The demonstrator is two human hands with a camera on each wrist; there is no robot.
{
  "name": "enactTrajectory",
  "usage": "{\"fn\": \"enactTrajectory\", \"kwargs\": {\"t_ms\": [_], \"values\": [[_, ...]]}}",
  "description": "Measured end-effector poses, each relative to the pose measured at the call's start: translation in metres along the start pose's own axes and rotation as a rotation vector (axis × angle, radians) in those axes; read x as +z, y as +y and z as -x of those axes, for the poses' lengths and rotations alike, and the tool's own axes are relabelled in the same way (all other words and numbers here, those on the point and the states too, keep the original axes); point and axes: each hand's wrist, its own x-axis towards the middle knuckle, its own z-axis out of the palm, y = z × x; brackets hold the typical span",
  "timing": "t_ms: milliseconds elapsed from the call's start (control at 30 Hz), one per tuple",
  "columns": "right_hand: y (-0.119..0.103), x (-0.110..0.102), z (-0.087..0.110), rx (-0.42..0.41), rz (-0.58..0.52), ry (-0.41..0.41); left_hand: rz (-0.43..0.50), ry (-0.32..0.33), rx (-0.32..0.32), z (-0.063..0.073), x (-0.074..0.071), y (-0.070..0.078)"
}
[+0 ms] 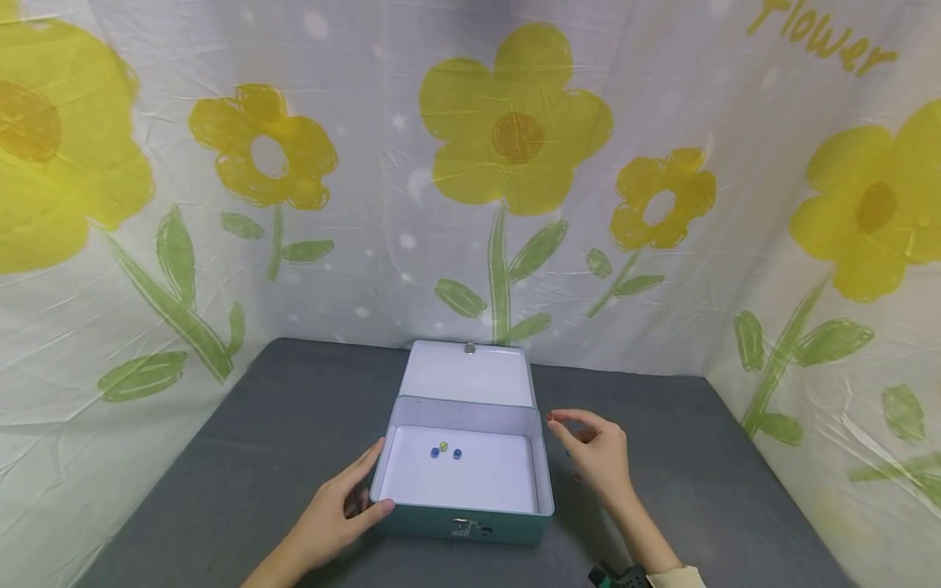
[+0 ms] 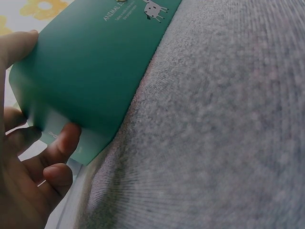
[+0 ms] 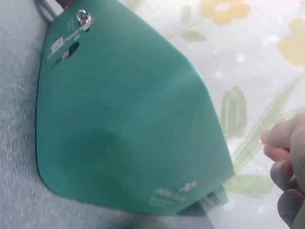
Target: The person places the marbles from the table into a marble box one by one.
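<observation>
A green metal box [image 1: 459, 527] with a white inside stands with its lid [image 1: 470, 374] folded back. On its floor lie two small blue beads [image 1: 457, 454] and a yellow-green bead [image 1: 443, 447], close together. My left hand [image 1: 334, 514] grips the box's front left corner, thumb at the front rim and fingers along the left side; the left wrist view shows fingers [image 2: 66, 140] bent against the green wall. Just outside the right rim, my right hand [image 1: 599, 453] pinches a tiny red piece [image 1: 549, 417], probably a bead, between thumb and forefinger. Its exact shape is too small to tell.
The box stands on a dark grey cloth-covered table [image 1: 309, 425]. Behind and at both sides hangs a white curtain [image 1: 367, 269] with yellow flowers. A silver latch [image 1: 461, 523] sits on the box front. A tiny blue spot [image 1: 568, 453] shows beside the right hand.
</observation>
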Motion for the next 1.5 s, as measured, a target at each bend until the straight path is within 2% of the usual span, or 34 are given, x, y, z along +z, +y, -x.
{"fn": "enactTrajectory", "kwargs": {"t_ms": [233,433,600,767,900,1000,1167,1400,1500], "values": [[-0.008,0.014,-0.005,-0.033,-0.027,-0.005,-0.007,0.004,-0.007,0.0,-0.002,0.0],[-0.012,0.024,-0.007,-0.075,-0.057,-0.028,0.012,-0.008,0.021,0.002,0.0,0.0],[-0.015,0.031,-0.008,-0.08,-0.083,-0.033,0.022,-0.017,-0.012,0.002,0.001,0.0],[-0.018,0.04,-0.011,-0.098,-0.089,-0.045,0.021,-0.019,0.012,0.002,0.001,0.0],[-0.02,0.048,-0.016,-0.105,-0.073,-0.054,0.019,-0.015,-0.008,0.001,0.0,-0.001],[-0.021,0.053,-0.019,-0.103,-0.068,-0.073,0.01,-0.015,-0.036,0.0,-0.001,-0.001],[-0.023,0.061,-0.021,-0.089,-0.081,-0.106,-0.001,-0.011,-0.043,-0.001,-0.001,0.001],[-0.026,0.069,-0.02,-0.053,-0.037,-0.138,0.009,-0.011,-0.048,0.0,-0.001,0.002],[-0.028,0.072,-0.021,-0.04,-0.026,-0.146,0.016,-0.01,-0.027,0.0,-0.001,0.001]]}}
